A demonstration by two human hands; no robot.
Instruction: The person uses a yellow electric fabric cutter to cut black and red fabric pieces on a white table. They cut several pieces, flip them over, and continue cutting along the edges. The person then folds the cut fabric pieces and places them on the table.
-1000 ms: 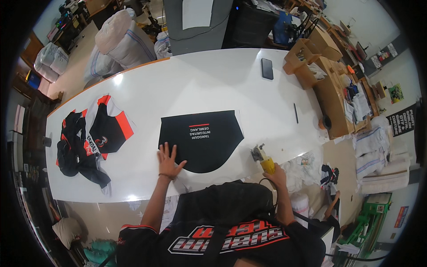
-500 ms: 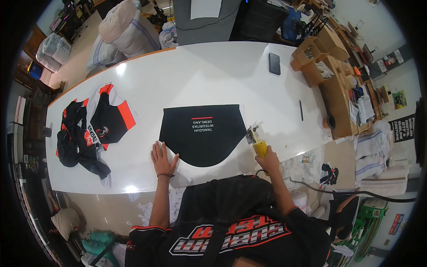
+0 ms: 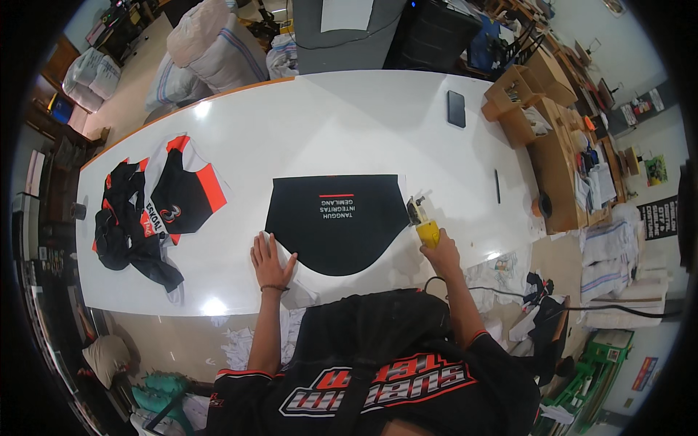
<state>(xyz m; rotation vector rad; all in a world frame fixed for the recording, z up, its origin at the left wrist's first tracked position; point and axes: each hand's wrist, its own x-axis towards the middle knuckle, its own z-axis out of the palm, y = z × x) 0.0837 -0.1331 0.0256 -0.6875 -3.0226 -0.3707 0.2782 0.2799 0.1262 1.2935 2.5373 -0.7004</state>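
Cloth (image 3: 338,243), a black panel with a rounded near edge, is laid flat on the white table (image 3: 363,138), straight before the body, so that both of its sides are within reach of the 2 hands. Nearest, a black cord (image 3: 435,277) is looped by the right forearm, off the panel, where it is less likely to be snagged. At the cloth's near left edge the left hand (image 3: 270,261) is set palm down, its fingers spread and nothing pinched, presumably so that the panel is kept from sliding. By the right hand (image 3: 441,256) the yellow tool (image 3: 427,232) is gripped, fingers wrapped around its body; its metal head is aimed at the cloth's right edge, though whether contact is made cannot be told. Well to the left, jersey pieces (image 3: 178,185) are heaped, apparently to leave the panel room. On the far right a dark pen (image 3: 498,186) is laid, then a phone (image 3: 456,109), both likely placed apart from the tool. Past the table, stuffed sacks (image 3: 229,62) are stood.
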